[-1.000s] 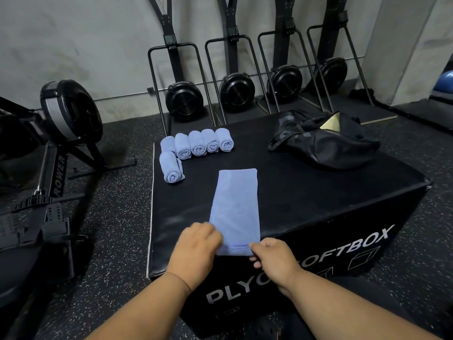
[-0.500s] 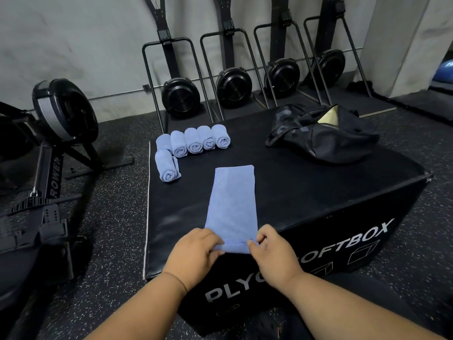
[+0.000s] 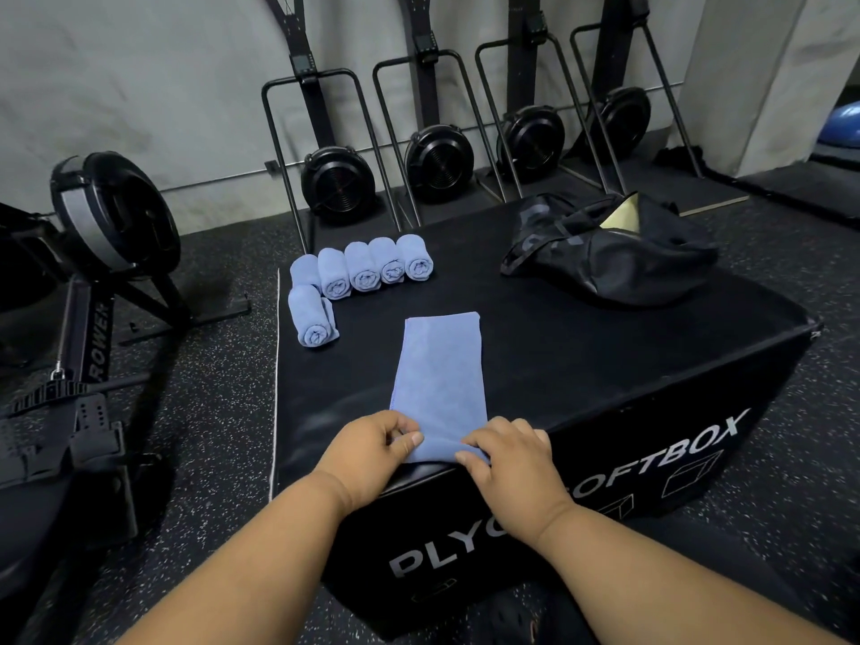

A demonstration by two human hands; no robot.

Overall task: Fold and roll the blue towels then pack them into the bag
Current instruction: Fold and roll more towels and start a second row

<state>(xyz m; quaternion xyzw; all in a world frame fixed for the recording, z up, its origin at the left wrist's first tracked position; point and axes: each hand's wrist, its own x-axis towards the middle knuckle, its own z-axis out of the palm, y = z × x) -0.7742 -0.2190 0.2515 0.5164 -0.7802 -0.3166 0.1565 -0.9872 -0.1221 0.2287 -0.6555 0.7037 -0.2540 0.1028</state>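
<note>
I have one view only, a wide-angle camera worn on the head, looking forward and down over the black plyo box (image 3: 535,328). It sits close to the box's near edge, with both forearms entering from the bottom. Beyond the box's far edge it reaches the wall; lines bow toward the frame's edges.

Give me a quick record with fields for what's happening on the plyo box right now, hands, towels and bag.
surface: black plyo soft box
left hand: pinches the near left corner of the folded blue towel
right hand: pinches the near right corner, edge curled up to start a roll
folded towel: long strip, flat, reaching away from the person
rolled towels: six, far left of box; five in a row, one in front
black bag: far right of box, open, no towels seen inside
stage: rolling just begun, packing not started
</note>
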